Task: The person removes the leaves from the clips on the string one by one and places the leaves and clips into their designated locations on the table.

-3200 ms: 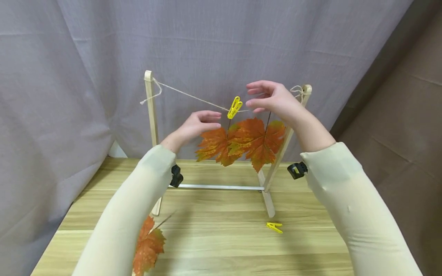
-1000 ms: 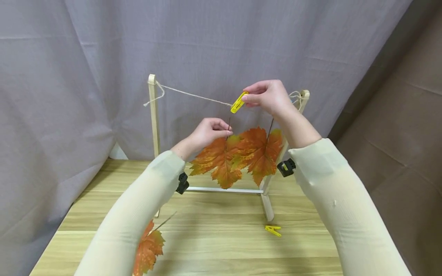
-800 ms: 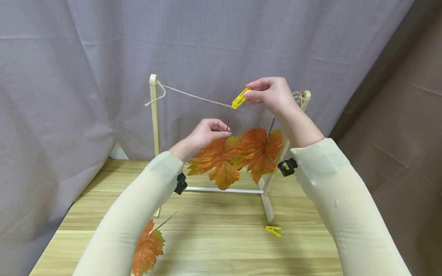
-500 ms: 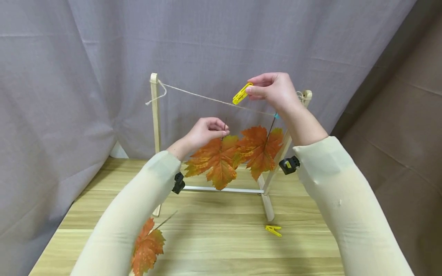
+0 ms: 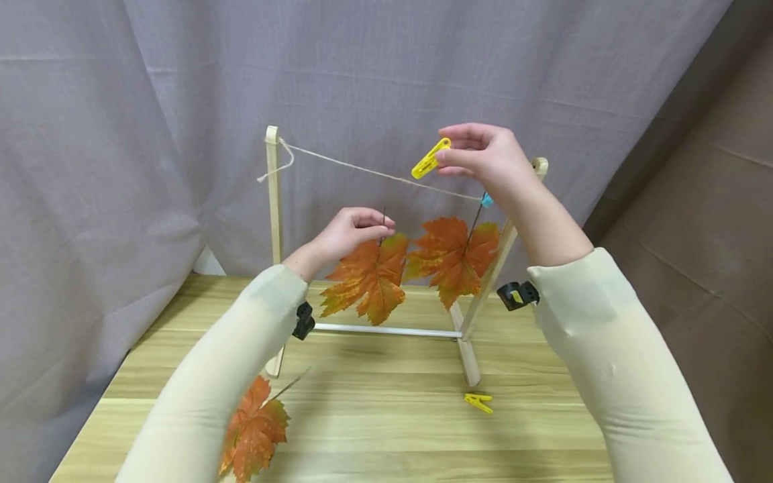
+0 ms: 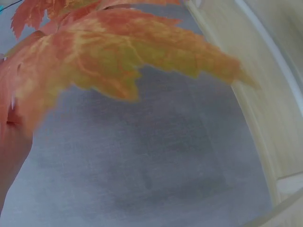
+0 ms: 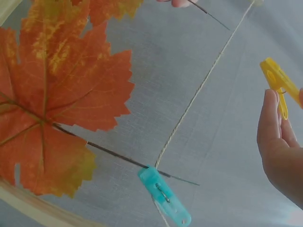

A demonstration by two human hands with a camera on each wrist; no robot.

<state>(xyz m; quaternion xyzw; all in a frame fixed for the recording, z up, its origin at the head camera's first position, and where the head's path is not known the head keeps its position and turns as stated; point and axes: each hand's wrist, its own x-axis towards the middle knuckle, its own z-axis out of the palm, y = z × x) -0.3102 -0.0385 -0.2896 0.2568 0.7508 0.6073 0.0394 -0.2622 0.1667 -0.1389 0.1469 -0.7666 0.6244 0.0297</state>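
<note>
My left hand (image 5: 356, 230) pinches the stem of an orange maple leaf (image 5: 370, 278), which hangs below the string (image 5: 350, 166), apart from it. In the left wrist view this leaf (image 6: 118, 52) spreads across the top. Above the string, my right hand (image 5: 486, 157) pinches a yellow clothespin (image 5: 431, 159) that is off the line. A second maple leaf (image 5: 453, 258) hangs at the right, its stem clipped to the string by a blue clothespin (image 7: 164, 196), clearest in the right wrist view.
The string runs between two wooden posts (image 5: 274, 201) joined low by a white rod (image 5: 386, 330). On the wooden table (image 5: 374, 429) lie another yellow clothespin (image 5: 479, 402) at the front right and a third maple leaf (image 5: 256, 429) beside my left sleeve. A grey curtain (image 5: 362, 67) hangs behind.
Earlier the yellow clothespin sat on the string with the leaf; now my right hand holds it up off the line. My left hand has taken the leaf's stem and moved it left.
</note>
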